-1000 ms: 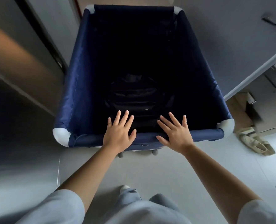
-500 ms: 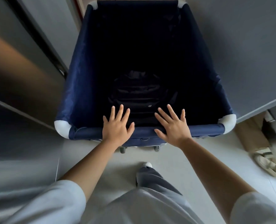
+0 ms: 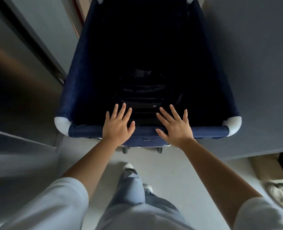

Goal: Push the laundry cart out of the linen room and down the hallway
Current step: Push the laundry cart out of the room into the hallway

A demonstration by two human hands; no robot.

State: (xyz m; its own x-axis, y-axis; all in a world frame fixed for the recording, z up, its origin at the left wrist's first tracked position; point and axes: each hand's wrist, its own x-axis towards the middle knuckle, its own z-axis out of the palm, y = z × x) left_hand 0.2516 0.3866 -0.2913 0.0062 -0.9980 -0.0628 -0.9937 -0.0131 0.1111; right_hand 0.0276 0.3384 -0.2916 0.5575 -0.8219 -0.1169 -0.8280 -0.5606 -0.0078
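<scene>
A navy fabric laundry cart (image 3: 81, 77) with white corner caps fills the upper middle of the head view. Something dark and folded (image 3: 142, 95) lies at its bottom. My left hand (image 3: 117, 127) presses flat on the cart's near rim (image 3: 84, 132), fingers spread. My right hand (image 3: 175, 127) does the same a little to the right. Neither hand wraps around the rim. Two small casters (image 3: 126, 149) show under the near edge.
A grey door or wall panel (image 3: 253, 80) stands close along the cart's right side. A dark door frame (image 3: 34, 42) and grey panels line the left. A cardboard box (image 3: 266, 166) and a pale bundle (image 3: 281, 195) lie at lower right. My legs step on pale floor.
The cart has rolled forward between the left frame and the right panel, and I have stepped after it. Both hands stay flat on the rim. The box and bundle slid toward the lower right.
</scene>
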